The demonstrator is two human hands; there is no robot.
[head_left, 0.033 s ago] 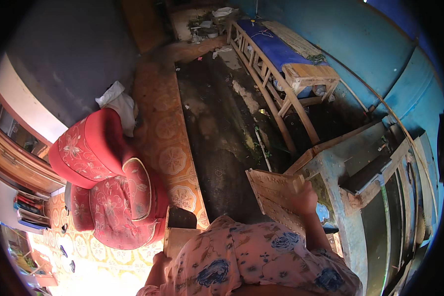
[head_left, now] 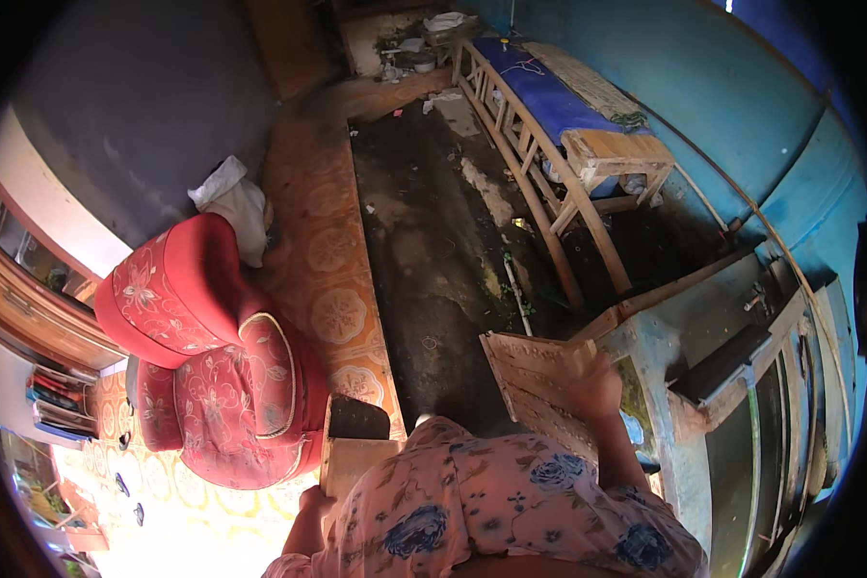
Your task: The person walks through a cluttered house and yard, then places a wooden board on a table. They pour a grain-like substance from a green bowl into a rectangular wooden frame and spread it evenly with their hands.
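My right hand (head_left: 599, 387) is closed round the upright wooden piece at the right side of a worn wooden panel (head_left: 530, 380). Rows of small marks run across that panel, and motion smears the fingers a little. Low on the left, my left hand (head_left: 315, 501) rests at the edge of a pale wooden board (head_left: 356, 466). A dark rounded part (head_left: 358, 420) sits at the board's far end. How the left fingers lie is hard to make out. My flowered shirt (head_left: 491, 482) fills the space between the hands.
A red flowered armchair (head_left: 217, 385) stands at the left on orange tiles (head_left: 337, 313). Dark bare ground (head_left: 424, 241) lies ahead. Beyond it is a wooden bench frame (head_left: 549, 183) with a blue cover. A grey-edged basin structure (head_left: 684, 453) is close on my right.
The room has shifted slightly to the right in view. A small pale spot now shows at the shirt's far edge. Both hands stay in nearly the same places.
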